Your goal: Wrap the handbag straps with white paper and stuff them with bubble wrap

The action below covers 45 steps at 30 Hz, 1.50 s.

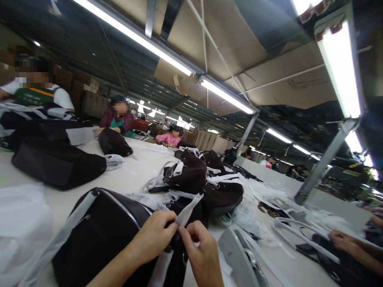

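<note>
A black bag with a zip along its top edge lies on the table in front of me. Over its right side, my left hand pinches the lower end of a strip of thin white wrapping. Close beside it, my right hand pinches near the same spot, thumb against forefinger. The wrapping's free end sticks up to the right. A long wrapped strap runs down the bag's left side. What lies right between the fingertips is hidden.
More black bags are piled beyond my hands, with others at left. A grey tape-dispenser-like device stands right of my hand. A co-worker's hands handle dark material at far right. Other people sit across the white table. Metal posts rise at right.
</note>
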Tool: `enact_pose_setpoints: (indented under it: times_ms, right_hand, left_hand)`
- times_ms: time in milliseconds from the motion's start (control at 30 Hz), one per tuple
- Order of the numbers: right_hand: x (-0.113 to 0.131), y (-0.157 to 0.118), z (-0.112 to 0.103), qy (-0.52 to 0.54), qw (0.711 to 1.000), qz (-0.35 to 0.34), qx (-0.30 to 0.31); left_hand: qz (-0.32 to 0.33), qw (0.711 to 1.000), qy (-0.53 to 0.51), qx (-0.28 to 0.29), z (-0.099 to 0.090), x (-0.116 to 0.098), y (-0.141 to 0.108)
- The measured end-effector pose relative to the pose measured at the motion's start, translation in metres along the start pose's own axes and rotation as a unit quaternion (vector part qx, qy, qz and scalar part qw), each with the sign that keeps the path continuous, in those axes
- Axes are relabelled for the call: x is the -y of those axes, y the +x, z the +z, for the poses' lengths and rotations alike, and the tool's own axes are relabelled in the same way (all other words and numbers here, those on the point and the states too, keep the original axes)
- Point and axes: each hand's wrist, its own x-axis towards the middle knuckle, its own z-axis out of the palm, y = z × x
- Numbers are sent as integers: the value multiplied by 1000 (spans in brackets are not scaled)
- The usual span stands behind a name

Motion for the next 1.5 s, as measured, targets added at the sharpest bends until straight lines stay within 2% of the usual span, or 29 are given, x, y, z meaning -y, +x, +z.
enact_pose_setpoints:
  times_ms: [33,67,133,167,233,300,400,533,700,867,1000,1200,1367,1500]
  right_hand:
    - [3,0,-7,-62,995,-80,-16]
    - [7,2,-14,-116,977,-176,-19]
    - [19,10,-29,-189,913,-362,9]
    - [25,16,-35,-213,879,-425,35]
    - [36,31,-44,-254,830,-487,96]
    - [40,46,-50,-276,805,-502,156]
    - [32,62,-54,-276,775,-522,225]
    - [20,67,-55,-239,791,-506,245]
    - [26,59,-49,-218,830,-459,229]
    - [31,44,-41,-202,908,-312,192]
    - [34,34,-40,-183,940,-219,188]
    - [42,36,-42,-167,956,-150,189]
    - [42,46,-48,-177,928,-210,253]
    - [38,49,-52,-164,909,-246,293]
  left_hand:
    - [3,1000,1,-1,0,0,0]
    - [7,1000,0,1,0,0,0]
    - [18,1000,-9,12,-1,2,-1]
    - [23,999,-15,17,-1,2,-1]
    - [28,999,-27,21,-2,4,-1]
    - [37,998,-32,27,-2,4,0]
    - [51,998,-9,34,-3,3,1]
    - [51,998,22,26,-3,1,0]
    - [60,997,51,9,2,-3,-6]
    - [78,992,96,-4,6,-6,-13]
    - [93,990,106,1,4,-11,-21]
    - [81,992,100,-1,7,-15,-24]
    - [66,996,56,-8,1,-13,-21]
    - [45,998,-17,27,-9,-15,-20]
